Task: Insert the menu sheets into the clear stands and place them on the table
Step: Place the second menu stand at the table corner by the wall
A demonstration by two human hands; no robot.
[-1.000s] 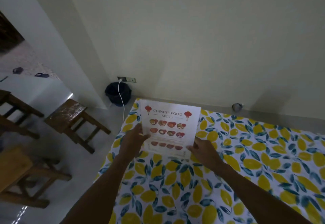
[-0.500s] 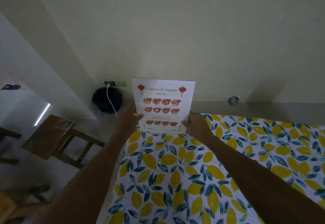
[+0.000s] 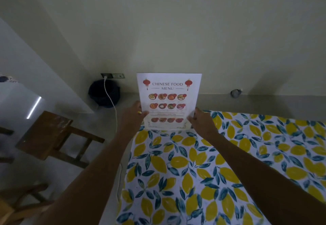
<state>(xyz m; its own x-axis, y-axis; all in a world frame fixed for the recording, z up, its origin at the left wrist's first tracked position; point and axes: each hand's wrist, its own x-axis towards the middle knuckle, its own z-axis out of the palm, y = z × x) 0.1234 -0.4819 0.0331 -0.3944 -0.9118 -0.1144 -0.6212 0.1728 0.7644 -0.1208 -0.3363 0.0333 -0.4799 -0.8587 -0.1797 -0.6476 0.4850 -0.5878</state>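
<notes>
The white printed "Chinese Food Menu" sheet in its clear stand (image 3: 169, 101) stood upright at the far left corner of the bench with the lemon-patterned cloth (image 3: 220, 163). The left hand (image 3: 135, 116) and right hand (image 3: 200, 120) gripped its lower side edges, fingers (image 3: 144, 113) closed on it.

Your table (image 3: 229, 171) is covered by a cloth (image 3: 185, 163) printed with yellow lemons and dark blue-green leaves on white. At its far left corner you have the menu stand (image 3: 168, 101) standing upright, its base on the cloth right at the far edge. Your left hand (image 3: 134, 117) and right hand (image 3: 201, 122) grip its lower sides. The cloth you can see carries nothing else.
</notes>
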